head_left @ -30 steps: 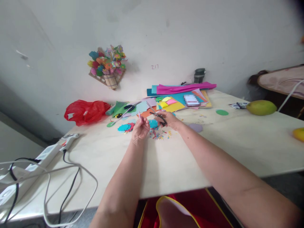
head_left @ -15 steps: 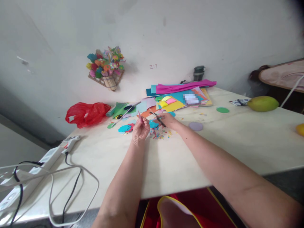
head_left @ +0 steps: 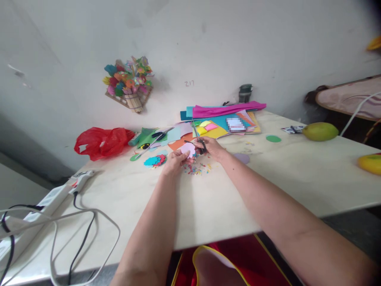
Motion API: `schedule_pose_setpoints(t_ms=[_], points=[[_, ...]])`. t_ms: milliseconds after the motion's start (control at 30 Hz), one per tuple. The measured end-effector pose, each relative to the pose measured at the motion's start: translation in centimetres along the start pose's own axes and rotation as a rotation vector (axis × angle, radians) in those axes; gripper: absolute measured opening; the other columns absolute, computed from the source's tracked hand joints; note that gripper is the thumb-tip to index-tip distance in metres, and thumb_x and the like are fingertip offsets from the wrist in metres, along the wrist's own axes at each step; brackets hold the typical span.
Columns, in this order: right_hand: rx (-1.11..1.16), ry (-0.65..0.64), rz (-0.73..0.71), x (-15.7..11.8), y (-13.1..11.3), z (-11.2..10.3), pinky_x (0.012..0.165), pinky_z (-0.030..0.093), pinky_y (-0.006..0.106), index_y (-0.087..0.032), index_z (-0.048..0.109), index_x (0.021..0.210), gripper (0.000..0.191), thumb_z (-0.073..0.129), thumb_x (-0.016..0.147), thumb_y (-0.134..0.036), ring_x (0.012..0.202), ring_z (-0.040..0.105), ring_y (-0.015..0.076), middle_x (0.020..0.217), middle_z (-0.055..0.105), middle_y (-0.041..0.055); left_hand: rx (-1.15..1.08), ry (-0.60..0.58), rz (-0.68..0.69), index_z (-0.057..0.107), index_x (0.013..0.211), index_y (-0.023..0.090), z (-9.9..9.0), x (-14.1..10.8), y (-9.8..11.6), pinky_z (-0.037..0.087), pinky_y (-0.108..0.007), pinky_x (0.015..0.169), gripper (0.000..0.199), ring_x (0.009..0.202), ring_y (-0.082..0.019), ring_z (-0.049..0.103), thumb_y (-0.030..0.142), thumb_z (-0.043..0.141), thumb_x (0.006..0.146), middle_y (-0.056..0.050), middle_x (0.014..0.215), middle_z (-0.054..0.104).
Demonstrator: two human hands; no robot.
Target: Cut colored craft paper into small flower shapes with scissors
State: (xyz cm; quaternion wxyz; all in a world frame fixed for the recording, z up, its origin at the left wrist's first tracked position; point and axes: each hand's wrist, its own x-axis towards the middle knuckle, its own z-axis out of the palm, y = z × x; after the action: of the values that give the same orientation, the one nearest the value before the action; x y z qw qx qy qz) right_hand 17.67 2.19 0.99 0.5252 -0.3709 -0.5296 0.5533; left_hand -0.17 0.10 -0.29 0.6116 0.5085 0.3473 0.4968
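Note:
My left hand [head_left: 176,161] pinches a pale pink paper piece [head_left: 188,150] with a scalloped edge, its flat face turned toward me. Just right of it, my right hand [head_left: 210,147] is closed round the dark handles of a pair of scissors [head_left: 197,137], whose blades point up and away. Small coloured paper scraps [head_left: 196,169] are scattered on the table below both hands. To the left lies a stack of blue and red scalloped paper pieces [head_left: 153,161]. A lilac paper disc [head_left: 241,158] rests right of my right wrist, partly covered by the forearm.
Coloured sheets and small bright packets [head_left: 206,127] lie at the back. A second pair of scissors [head_left: 159,135] and a red plastic bag [head_left: 102,143] are at back left. Cables and a power strip [head_left: 49,202] occupy the left edge; a green-yellow fruit [head_left: 320,131] is at right.
My left hand has turned, so the pink piece now shows its flat face instead of its edge. My right hand has tilted the scissors more upright. The view has shifted slightly.

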Motion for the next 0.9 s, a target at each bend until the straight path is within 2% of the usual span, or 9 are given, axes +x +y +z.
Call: schedule_pose_setpoints(t_ms=[167,400,600,700,900], points=[[0.023,-0.021,-0.011,0.0,-0.1,-0.1,0.038,0.031,0.017,-0.016,0.061,0.088,0.038,0.078,0.062,-0.037,0.050,0.059,0.0101,0.059,0.061,-0.0025,0.092,-0.057,0.005,0.070,0.077,0.010,-0.3,0.1,-0.3,0.050,-0.025,0.054,0.035,0.053,-0.016,0.065,0.037,0.083,0.059,-0.009,0.064,0.069],[0.040,-0.046,-0.017,0.1,0.1,-0.1,0.049,0.039,0.019,-0.016,0.060,0.091,0.037,0.075,0.056,-0.018,0.052,0.055,0.0086,0.062,0.061,-0.0051,0.164,-0.062,-0.044,0.070,0.074,0.011,-0.3,0.1,-0.6,0.047,-0.024,0.051,0.034,0.051,-0.016,0.064,0.040,0.083,0.060,-0.011,0.066,0.070],[0.016,-0.045,-0.020,0.2,0.2,0.1,0.052,0.040,0.020,-0.016,0.060,0.089,0.034,0.071,0.057,-0.010,0.053,0.054,0.0080,0.064,0.060,-0.0055,0.207,-0.082,-0.066,0.070,0.076,0.010,-0.2,0.1,-0.5,0.049,-0.022,0.051,0.036,0.053,-0.016,0.065,0.040,0.082,0.060,-0.010,0.065,0.070],[-0.005,-0.007,-0.002,0.0,-0.1,0.3,0.049,0.039,0.019,-0.016,0.059,0.089,0.033,0.070,0.058,-0.008,0.049,0.053,0.0081,0.060,0.059,-0.0058,0.201,-0.057,-0.055,0.069,0.075,0.010,-0.1,0.0,-0.5,0.050,-0.023,0.053,0.034,0.056,-0.017,0.066,0.039,0.080,0.060,-0.010,0.067,0.070],[-0.019,0.068,0.031,-0.3,-0.4,1.3,0.043,0.036,0.018,-0.017,0.058,0.087,0.032,0.066,0.058,-0.005,0.046,0.054,0.0090,0.054,0.058,-0.0066,0.097,0.091,0.045,0.068,0.070,0.011,0.2,0.3,-0.6,0.054,-0.028,0.059,0.029,0.060,-0.018,0.067,0.034,0.079,0.056,-0.008,0.069,0.070]])
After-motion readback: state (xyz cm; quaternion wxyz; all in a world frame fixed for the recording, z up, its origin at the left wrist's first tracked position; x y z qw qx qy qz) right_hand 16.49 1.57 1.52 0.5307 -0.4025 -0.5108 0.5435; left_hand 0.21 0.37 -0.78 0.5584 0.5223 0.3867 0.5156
